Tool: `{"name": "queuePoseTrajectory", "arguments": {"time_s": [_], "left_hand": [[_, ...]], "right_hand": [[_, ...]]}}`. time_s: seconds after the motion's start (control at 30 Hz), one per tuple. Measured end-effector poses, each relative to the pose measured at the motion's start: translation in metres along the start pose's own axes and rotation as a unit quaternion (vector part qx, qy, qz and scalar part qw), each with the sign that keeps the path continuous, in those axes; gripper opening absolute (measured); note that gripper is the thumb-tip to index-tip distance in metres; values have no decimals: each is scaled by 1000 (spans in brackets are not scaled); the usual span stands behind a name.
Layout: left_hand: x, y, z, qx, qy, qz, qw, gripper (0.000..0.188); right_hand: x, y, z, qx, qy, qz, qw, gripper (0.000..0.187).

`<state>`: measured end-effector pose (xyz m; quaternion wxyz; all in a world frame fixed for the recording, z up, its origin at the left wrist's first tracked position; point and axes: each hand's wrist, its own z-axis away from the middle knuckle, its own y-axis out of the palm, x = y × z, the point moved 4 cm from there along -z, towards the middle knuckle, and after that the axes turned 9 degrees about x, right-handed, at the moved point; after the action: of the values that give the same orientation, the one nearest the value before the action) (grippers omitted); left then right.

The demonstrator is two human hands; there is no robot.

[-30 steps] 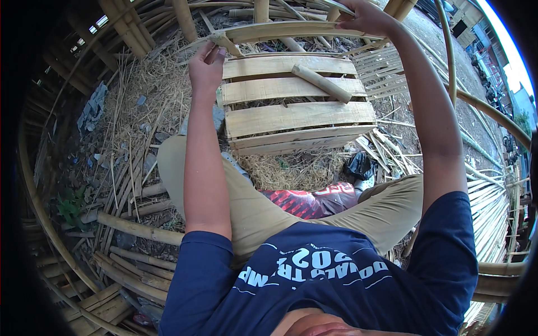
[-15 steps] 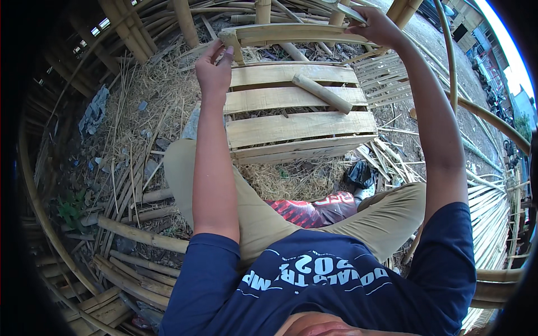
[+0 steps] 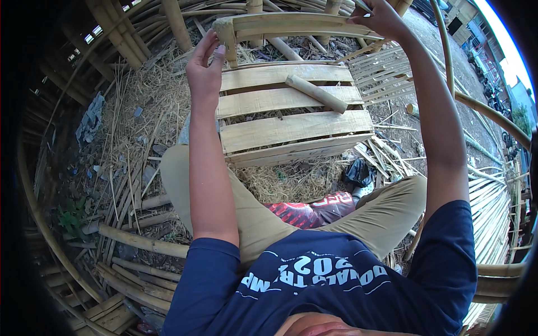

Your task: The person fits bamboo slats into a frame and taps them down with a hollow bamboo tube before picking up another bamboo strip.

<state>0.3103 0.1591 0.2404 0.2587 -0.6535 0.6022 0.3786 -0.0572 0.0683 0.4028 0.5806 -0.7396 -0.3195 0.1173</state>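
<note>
A long bamboo frame (image 3: 291, 22) with two curved rails and a short upright end piece (image 3: 226, 42) extends across the far side of a slatted wooden crate (image 3: 291, 126). My left hand (image 3: 204, 73) is beside that end piece, fingers stretched and thumb apart, with the fingertips at its edge. At the frame's right end, my right hand (image 3: 384, 23) is closed on a flat, pale, blade-like piece (image 3: 364, 5), its fingertips touching the upper rail. That piece is partly cut off by the view's edge, so its kind is unclear. A short bamboo rod (image 3: 316, 93) lies across the crate's slats.
Crossed beneath me are my legs (image 3: 224, 207), with a red and dark cloth (image 3: 314, 211) between them. A black plastic bag (image 3: 358, 172) lies right of the crate. Bamboo poles (image 3: 143, 241) lie at left; thin strips (image 3: 487, 224) spread at right. Straw litters the ground.
The view has shifted slightly, with the crate and frame now a little farther left. My left hand has slid a little left and up at the end piece; the right hand has risen slightly.
</note>
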Motion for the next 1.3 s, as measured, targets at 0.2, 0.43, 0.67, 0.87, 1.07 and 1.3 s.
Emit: {"name": "queuePoseTrajectory", "arguments": {"time_s": [0.2, 0.43, 0.67, 0.87, 1.07, 1.3], "left_hand": [[-3, 7, -1, 23, -5, -30, 999, 58], [24, 12, -22, 0, -6, -75, 997, 67], [47, -10, -59, -51, 63, -252, 964, 52], [29, 9, -72, -66, 55, -165, 983, 49], [-17, 12, -86, -64, 104, -133, 984, 49], [-82, 17, -91, -33, 108, -132, 985, 63]], "right_hand": [[-7, -9, 0, -66, -17, 20, 997, 39], [10, -4, -6, -67, 26, 24, 997, 42], [13, 12, -19, -129, -37, -3, 991, 46], [10, -10, -25, -180, -44, 5, 983, 41], [36, -64, -33, -227, -91, 21, 969, 37], [73, -139, -32, -186, -23, 62, 980, 33]]}}
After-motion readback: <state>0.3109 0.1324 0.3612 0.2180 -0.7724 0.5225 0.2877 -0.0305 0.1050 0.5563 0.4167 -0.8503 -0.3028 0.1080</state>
